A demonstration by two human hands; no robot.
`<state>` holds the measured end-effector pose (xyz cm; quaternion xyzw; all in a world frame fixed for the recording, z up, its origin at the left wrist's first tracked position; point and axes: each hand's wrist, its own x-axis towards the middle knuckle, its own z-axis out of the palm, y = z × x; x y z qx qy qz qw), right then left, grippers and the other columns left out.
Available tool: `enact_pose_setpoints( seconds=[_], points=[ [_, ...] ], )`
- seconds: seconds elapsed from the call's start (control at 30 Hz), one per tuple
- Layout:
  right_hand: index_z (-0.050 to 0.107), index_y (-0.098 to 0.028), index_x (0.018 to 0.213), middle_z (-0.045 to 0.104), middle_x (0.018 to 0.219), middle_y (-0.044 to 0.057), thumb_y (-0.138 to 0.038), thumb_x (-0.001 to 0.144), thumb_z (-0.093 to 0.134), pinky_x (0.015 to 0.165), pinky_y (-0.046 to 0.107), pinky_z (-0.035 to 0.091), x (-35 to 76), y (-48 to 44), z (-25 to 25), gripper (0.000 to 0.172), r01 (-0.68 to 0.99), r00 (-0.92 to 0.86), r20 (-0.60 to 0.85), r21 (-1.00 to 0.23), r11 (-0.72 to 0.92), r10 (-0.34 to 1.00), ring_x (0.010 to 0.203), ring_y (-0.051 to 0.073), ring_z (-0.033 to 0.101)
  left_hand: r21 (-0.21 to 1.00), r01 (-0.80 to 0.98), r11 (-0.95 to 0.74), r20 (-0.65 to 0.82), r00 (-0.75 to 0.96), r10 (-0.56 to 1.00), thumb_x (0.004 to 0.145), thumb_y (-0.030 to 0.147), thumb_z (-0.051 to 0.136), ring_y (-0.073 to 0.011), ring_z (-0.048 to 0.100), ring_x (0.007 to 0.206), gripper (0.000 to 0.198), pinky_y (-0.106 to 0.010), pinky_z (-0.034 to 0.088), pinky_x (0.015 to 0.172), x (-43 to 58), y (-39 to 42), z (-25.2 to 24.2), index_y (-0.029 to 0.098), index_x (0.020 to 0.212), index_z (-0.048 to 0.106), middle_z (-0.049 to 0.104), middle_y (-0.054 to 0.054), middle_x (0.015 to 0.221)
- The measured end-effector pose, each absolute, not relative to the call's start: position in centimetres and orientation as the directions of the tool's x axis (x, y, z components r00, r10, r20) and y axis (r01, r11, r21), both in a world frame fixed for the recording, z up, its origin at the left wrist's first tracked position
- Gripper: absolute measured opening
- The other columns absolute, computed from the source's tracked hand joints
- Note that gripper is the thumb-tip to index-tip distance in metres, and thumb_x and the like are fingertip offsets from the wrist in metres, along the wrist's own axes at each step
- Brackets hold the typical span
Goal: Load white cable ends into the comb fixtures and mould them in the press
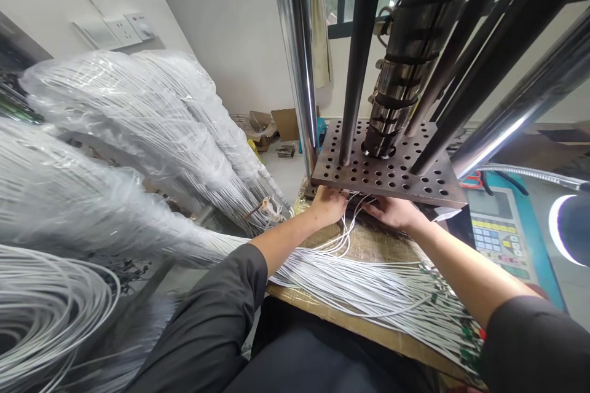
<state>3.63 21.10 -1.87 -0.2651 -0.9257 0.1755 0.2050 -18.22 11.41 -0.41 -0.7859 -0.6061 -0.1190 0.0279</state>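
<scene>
"That dark sleeve (207, 313) up close, yours?"

"Mine. Beyond it, loose white strands (343, 236) rise between my hands, slanting away and to the right, up to the drilled plate (387, 178)."

"Which hand is nearer?"

"Near even, I'd judge: my left hand (330, 204) flanks them on one side, and my right hand (391, 212) has its thumb close to their upper stretch."

"Fingers gripping?"

"Can't tell; the tips are mostly hidden at the plate's edge."

"And around that?"

"The thick white cable bundle (359, 288) lies crosswise on the tabletop (382, 245), nearer me. Plastic-wrapped bundles (138, 110) are off left, a keypad panel (502, 239) right."
</scene>
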Motion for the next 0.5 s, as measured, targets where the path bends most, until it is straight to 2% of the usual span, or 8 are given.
enact_pose_setpoints(
  seconds=[0.07, 0.17, 0.37, 0.5],
  points=[
    [0.067, -0.017, 0.13, 0.073, 0.123, 0.011, -0.043, 0.092, 0.049, 0.106, 0.048, 0.053, 5.3, 21.1, -2.3, 0.049, 0.458, -0.718, 0.295, -0.482, 0.747, 0.63, 0.118, 0.032, 0.066, 0.141, 0.953, -0.268, 0.257, 0.226, 0.94, 0.105, 0.027, 0.043, -0.0262, 0.063, 0.115, 0.033, -0.047, 0.047, 0.109, -17.0, 11.1, -0.9, 0.015, 0.118, 0.071, 0.071, -0.012, 0.115],
    [0.069, -0.012, 0.127, 0.073, 0.122, 0.016, -0.039, 0.087, 0.048, 0.103, 0.053, 0.054, 6.9, 21.3, -3.0, 0.052, 0.487, -0.704, 0.304, -0.451, 0.748, 0.642, 0.113, 0.036, 0.068, 0.156, 0.945, -0.287, 0.22, 0.25, 0.943, 0.104, 0.025, 0.046, -0.0258, 0.061, 0.117, 0.03, -0.045, 0.049, 0.107, -14.5, 11.7, -1.6, 0.015, 0.123, 0.067, 0.068, -0.013, 0.122],
    [0.067, -0.012, 0.133, 0.071, 0.127, 0.016, -0.035, 0.081, 0.054, 0.106, 0.05, 0.053, 6.3, 21.4, -3.3, 0.058, 0.493, -0.758, 0.265, -0.367, 0.789, 0.596, 0.116, 0.036, 0.067, 0.119, 0.957, -0.264, 0.11, 0.252, 0.962, 0.097, 0.009, 0.045, -0.0268, 0.064, 0.112, 0.029, -0.042, 0.051, 0.102, -12.7, 14.2, -1.5, 0.009, 0.113, 0.069, 0.07, -0.015, 0.118],
    [0.067, -0.015, 0.134, 0.072, 0.124, 0.014, -0.035, 0.079, 0.056, 0.107, 0.052, 0.051, 6.5, 22.0, -4.0, 0.059, 0.484, -0.735, 0.283, -0.416, 0.77, 0.616, 0.119, 0.035, 0.066, 0.121, 0.97, -0.209, 0.055, 0.204, 0.977, 0.096, 0.008, 0.048, -0.0266, 0.065, 0.11, 0.027, -0.042, 0.052, 0.1, -12.7, 14.4, -1.1, 0.011, 0.11, 0.07, 0.072, -0.014, 0.115]
  ],
)
